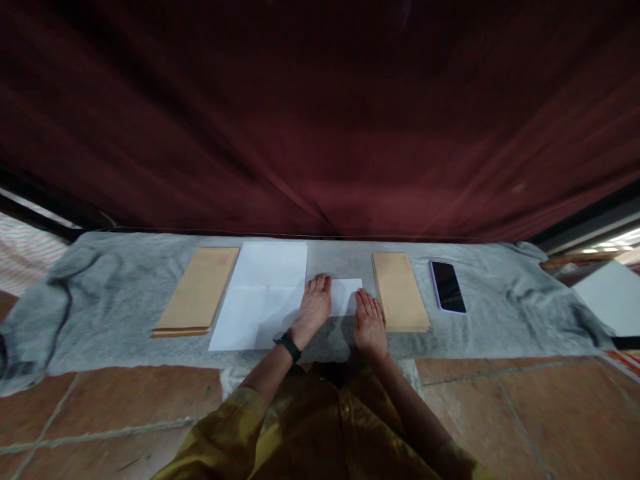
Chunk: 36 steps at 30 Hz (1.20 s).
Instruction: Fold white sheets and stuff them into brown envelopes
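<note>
A small folded white paper (345, 295) lies on the grey cloth (345, 257) between my hands. My left hand (316, 303) rests flat over the paper's left end, covering that end. At the paper's lower right corner lies my right hand (370, 327), fingers straight and flat, close to the left edge of a stack of brown envelopes (403, 290). Left of my left hand are large white sheets (265, 297) with cross-shaped creases, their right edge partly hidden by that hand. Neither hand grips anything.
Another stack of brown envelopes (197, 290) lies left of the white sheets. A phone (447, 287) with a purple case rests right of the envelopes. A dark red curtain (320, 133) hangs along the far edge; tiled floor (125, 407) shows in front.
</note>
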Tool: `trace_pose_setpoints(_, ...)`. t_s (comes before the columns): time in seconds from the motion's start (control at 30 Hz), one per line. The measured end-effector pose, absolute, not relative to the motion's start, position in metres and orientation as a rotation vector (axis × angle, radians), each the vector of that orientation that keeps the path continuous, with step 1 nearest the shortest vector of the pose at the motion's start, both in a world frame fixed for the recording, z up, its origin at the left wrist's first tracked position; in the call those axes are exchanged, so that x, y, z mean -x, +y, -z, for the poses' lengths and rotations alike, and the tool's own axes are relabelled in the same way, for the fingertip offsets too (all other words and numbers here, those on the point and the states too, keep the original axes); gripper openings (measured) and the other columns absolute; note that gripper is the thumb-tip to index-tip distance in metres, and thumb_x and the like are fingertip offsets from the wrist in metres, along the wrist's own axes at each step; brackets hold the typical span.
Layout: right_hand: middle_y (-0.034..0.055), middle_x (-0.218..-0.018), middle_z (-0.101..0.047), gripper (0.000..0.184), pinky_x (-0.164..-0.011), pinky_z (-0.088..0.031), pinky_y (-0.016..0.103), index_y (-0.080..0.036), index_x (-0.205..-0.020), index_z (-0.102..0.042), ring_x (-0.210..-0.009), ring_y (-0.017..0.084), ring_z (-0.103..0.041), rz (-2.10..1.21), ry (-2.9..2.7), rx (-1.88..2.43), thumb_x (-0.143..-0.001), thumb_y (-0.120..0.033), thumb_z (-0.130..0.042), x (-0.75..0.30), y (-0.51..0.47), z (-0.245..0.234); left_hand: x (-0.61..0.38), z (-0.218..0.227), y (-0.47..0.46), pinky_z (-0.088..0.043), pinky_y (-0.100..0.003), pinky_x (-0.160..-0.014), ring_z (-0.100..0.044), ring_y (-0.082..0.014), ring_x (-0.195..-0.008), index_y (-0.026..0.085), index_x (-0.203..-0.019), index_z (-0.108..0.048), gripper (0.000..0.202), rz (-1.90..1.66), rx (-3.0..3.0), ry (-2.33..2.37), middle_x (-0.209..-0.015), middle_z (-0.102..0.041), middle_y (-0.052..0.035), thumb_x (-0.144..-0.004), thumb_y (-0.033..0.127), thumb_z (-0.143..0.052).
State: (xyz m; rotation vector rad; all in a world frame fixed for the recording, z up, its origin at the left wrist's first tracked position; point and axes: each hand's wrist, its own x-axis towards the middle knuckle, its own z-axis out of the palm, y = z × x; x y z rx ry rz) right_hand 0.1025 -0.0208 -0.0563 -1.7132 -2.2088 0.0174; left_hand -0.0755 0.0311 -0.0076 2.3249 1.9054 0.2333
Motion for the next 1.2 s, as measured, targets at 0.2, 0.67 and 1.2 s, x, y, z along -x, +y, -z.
trace_pose_setpoints(0.2,0.0143,-0.154,-0.047,0.054,-0.119,-0.031,0.045,-0.008,-0.149,-0.043,-0.145,0.025,-0.038,-0.004,-2.200,1.697,-0.095,-0.010,-0.035,-0.102,-0.020,0.057,0.074,-0.003,0.036,-0.042,-0.043,-0.103,-0.054,-0.0292,-0.121,0.011,-0.133,-0.058,0.039,-0.194,-2.273,1.925,-0.132,-0.059,-0.0168,-0.096,0.016,-0.044)
trace_pose_setpoints(0.67,0.0161,-0.150,-0.050,0.053,-0.116,-0.036,0.050,-0.011,-0.150,-0.041,-0.142,0.027,-0.042,-0.089,-2.090,1.580,-0.098,-0.012,-0.033,-0.105,-0.021,0.061,0.090,-0.018,0.047,-0.046,-0.035,-0.096,-0.062,-0.0253,-0.109,0.017,-0.097,-0.069,0.014,-0.275,-1.923,1.874,-0.109,-0.069,-0.0123,-0.084,0.014,-0.064)
trace_pose_setpoints(1.2,0.0123,-0.128,-0.068,0.051,-0.105,-0.050,0.046,-0.019,-0.150,-0.044,-0.120,0.025,-0.063,-0.780,-1.565,1.494,-0.104,-0.041,-0.035,-0.101,-0.028,0.050,0.093,0.020,0.002,-0.045,-0.025,-0.059,-0.056,-0.0146,-0.062,0.021,-0.076,-0.055,0.006,-0.988,-1.037,1.828,-0.064,-0.055,0.0032,-0.080,0.025,-0.052)
